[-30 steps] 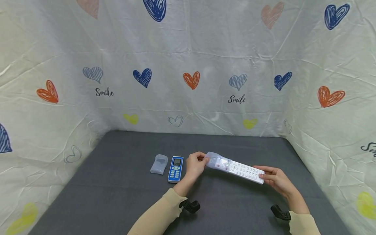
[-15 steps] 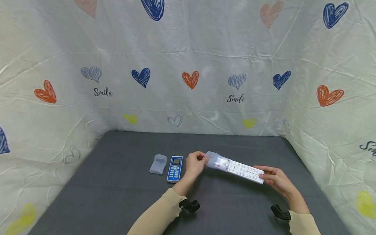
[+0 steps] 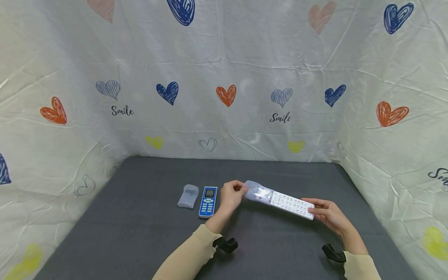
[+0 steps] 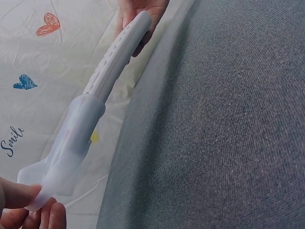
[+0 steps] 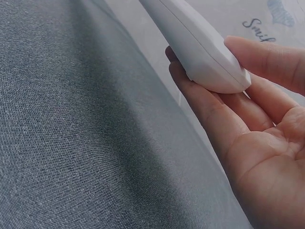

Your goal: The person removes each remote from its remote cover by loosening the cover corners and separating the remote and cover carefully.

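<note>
A long white remote [image 3: 291,203] [image 4: 116,53] [image 5: 195,45] is held in the air above the grey table [image 3: 147,233]. A clear silicone sleeve [image 3: 258,192] [image 4: 71,143] covers its left end. My left hand [image 3: 231,195] [image 4: 28,207] pinches the sleeve's loose end between thumb and fingers. My right hand [image 3: 327,214] [image 5: 248,129] grips the remote's bare right end, thumb on top and fingers underneath.
A small blue and white remote [image 3: 208,202] lies on the table left of my left hand, and a second clear sleeve [image 3: 188,195] lies beside it. Cloth walls with heart prints [image 3: 224,97] close in the back and both sides.
</note>
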Tool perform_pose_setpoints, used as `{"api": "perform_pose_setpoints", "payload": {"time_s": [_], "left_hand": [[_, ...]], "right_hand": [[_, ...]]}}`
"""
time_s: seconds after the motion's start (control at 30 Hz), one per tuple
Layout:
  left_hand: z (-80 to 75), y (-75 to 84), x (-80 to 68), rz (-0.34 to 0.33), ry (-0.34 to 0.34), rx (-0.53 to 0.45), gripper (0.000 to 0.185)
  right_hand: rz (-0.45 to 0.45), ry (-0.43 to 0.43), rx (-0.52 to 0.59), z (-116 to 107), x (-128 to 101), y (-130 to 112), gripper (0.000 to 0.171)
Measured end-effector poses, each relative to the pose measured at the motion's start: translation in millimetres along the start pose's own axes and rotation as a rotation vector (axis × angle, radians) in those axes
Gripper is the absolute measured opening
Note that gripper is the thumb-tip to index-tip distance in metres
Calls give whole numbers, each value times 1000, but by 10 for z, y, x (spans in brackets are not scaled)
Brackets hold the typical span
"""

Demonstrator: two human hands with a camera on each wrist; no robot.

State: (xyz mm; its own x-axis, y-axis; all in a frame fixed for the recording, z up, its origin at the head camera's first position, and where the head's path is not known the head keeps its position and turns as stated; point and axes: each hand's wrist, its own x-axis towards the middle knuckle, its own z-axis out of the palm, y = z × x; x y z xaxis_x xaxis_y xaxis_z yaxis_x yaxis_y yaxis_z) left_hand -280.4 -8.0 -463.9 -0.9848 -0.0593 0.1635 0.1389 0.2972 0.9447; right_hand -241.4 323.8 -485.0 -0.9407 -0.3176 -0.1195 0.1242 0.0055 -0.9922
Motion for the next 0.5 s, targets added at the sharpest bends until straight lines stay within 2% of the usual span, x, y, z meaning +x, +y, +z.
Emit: {"api": "perform_pose_setpoints", "payload": {"time_s": [0.5], "left_hand": [[-44,-20,8,13,13,-19,8]], "right_hand": [[-14,-36,2,-2,0,-13,57]]}}
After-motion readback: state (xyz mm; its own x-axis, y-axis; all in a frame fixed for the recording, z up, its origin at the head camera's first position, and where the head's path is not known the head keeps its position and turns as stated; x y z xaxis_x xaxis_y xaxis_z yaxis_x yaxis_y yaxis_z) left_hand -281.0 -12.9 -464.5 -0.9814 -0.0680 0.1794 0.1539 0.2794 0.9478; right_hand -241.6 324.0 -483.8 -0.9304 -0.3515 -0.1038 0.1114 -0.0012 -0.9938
